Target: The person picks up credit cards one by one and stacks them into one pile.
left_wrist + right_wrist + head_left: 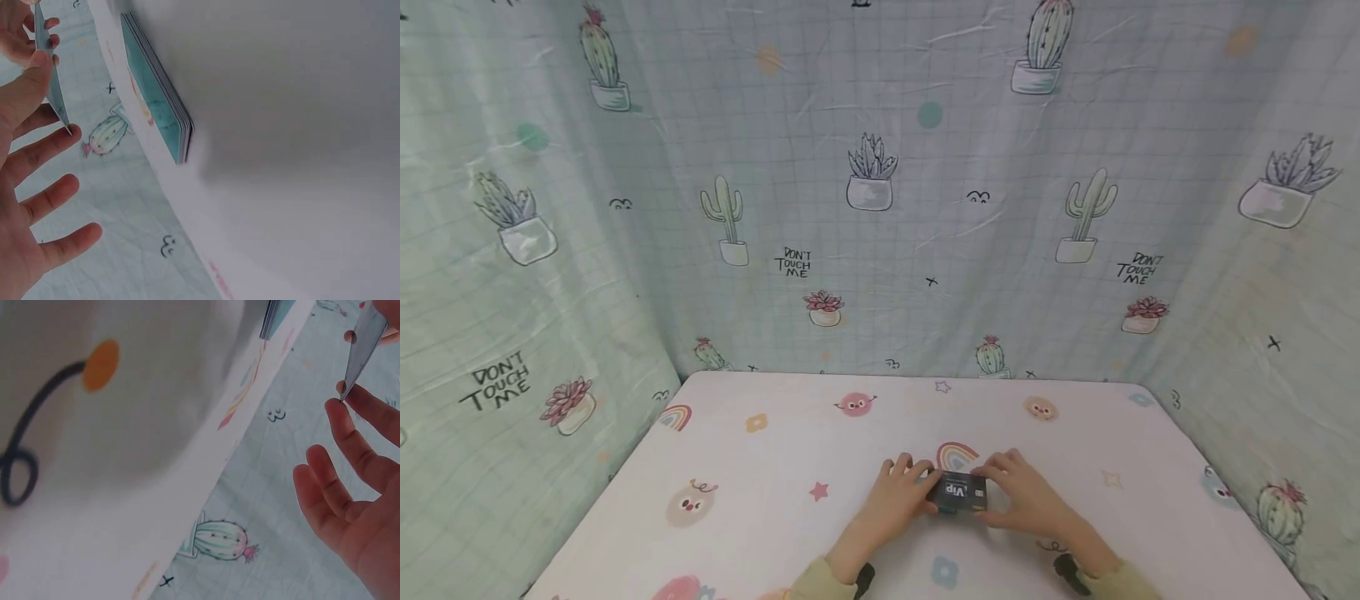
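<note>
A dark bank-style card printed "Vip", with a chip at one corner, is held between both hands above the table. My left hand pinches its left end between thumb and fingers, the outer fingers spread in the left wrist view. At the opposite end, my right hand pinches the card with the thumb at the near edge; its other fingers are loosely bent. Below the raised card, apart from it, a neat stack of teal-topped cards lies on the table. In the head view the raised card hides most of that stack.
The white table bears printed rainbows, stars, flowers and smiling faces. Pale green cloth with cactus drawings hangs behind it and along both sides. A dark band circles the right wrist near the sleeve.
</note>
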Demonstrator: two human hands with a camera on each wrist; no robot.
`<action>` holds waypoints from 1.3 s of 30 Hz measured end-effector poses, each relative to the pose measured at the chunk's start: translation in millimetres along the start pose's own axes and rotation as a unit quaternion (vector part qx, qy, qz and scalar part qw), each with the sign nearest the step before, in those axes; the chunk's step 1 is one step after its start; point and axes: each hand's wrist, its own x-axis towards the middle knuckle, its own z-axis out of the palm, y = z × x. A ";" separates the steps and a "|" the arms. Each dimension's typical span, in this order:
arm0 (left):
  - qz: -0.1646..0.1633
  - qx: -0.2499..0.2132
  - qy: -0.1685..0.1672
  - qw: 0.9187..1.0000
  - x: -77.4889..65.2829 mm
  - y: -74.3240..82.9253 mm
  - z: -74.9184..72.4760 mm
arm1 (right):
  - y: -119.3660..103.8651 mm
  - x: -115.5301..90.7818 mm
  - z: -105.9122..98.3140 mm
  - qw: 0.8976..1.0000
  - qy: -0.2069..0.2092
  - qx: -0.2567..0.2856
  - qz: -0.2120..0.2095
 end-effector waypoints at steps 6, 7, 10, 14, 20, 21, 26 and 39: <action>0.000 -0.008 -0.034 0.999 -4.8 -13.7 -1.3 | -4.4 7.6 8.4 1.000 -0.001 0.004 -0.008; -0.001 -0.011 -0.039 0.999 -5.6 -15.9 -0.2 | -4.6 8.7 10.1 1.000 0.004 0.003 -0.013; 0.002 -0.009 -0.047 0.999 -7.7 -21.8 3.4 | -5.3 11.6 14.1 1.000 0.017 -0.001 -0.027; 0.015 0.004 -0.042 0.999 -10.1 -28.0 7.4 | -6.4 13.7 16.3 1.000 0.010 0.003 -0.023; 0.030 0.007 -0.033 0.999 -12.5 -34.6 10.7 | -7.0 17.0 19.9 1.000 -0.010 0.010 -0.027; 0.032 0.008 -0.032 0.999 -12.6 -35.5 11.6 | -6.8 17.6 20.9 0.999 -0.012 0.008 -0.030; 0.039 0.011 -0.036 0.999 -11.5 -38.2 17.5 | -5.6 19.3 27.0 0.999 -0.031 -0.009 -0.032; 0.034 0.017 -0.068 0.997 -6.6 -37.9 18.9 | -1.7 22.4 33.1 0.996 -0.065 -0.045 -0.051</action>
